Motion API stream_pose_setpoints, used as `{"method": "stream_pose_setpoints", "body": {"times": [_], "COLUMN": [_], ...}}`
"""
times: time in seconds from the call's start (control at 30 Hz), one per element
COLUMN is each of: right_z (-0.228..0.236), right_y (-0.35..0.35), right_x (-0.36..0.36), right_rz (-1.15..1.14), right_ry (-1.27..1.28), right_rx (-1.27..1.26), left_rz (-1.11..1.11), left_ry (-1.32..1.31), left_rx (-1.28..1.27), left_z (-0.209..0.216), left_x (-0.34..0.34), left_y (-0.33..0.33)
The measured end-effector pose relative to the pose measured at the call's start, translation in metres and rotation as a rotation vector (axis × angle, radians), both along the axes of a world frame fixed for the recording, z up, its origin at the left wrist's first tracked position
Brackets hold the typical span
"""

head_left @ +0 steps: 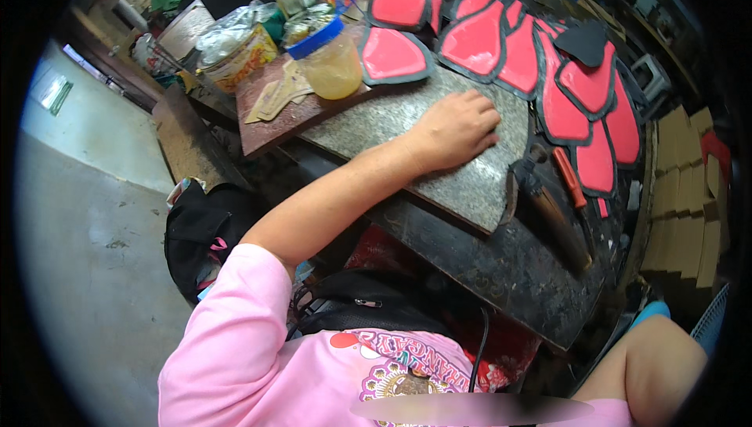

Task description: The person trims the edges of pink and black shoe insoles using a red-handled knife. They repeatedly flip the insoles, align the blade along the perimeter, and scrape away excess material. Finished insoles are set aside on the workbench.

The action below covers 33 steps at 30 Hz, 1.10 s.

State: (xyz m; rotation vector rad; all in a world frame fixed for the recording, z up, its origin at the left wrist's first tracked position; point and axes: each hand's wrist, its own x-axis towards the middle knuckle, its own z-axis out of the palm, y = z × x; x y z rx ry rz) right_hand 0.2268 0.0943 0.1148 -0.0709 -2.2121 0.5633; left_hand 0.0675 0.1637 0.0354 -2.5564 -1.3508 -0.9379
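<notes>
The left grip [460,131] sits on the speckled stone slab [474,192], fingers curled; whether it pinches anything, I cannot tell. Coral-red, black-edged panels [520,59] and a hammer [554,208] lie nearby.

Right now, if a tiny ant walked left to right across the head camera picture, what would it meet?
Yellow patterned container → blue-lidded jar → the person's left hand → hammer → stacked brown cardboard.
</notes>
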Motion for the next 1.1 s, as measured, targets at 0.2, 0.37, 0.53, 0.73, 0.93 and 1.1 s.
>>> {"method": "stream_pose_setpoints", "body": {"times": [0.2,0.37,0.53,0.73,0.93,1.1], "right_z": [0.0,0.002,-0.001,0.0,-0.001,-0.006], "right_y": [0.002,0.002,0.002,0.008,0.01,0.011], "right_x": [-0.003,-0.003,0.002,0.002,0.007,0.008], "right_rz": [-0.015,-0.044,-0.058,-0.093,-0.11,-0.119], "right_ry": [0.006,-0.005,-0.022,-0.017,-0.021,-0.032], "right_rx": [-0.02,-0.019,-0.037,-0.019,-0.023,-0.027], "left_rz": [-0.005,0.009,0.02,0.021,-0.015,-0.014], "left_ry": [0.024,0.045,0.021,0.02,-0.005,0.0], "left_rx": [-0.015,-0.008,-0.004,-0.059,-0.049,-0.01], "left_z": [0.0,0.003,0.0,0.002,0.006,0.003], "left_x": [-0.001,-0.001,0.001,0.002,0.001,0.001], "left_y": [0.003,0.003,0.0,-0.004,-0.002,0.001]}}
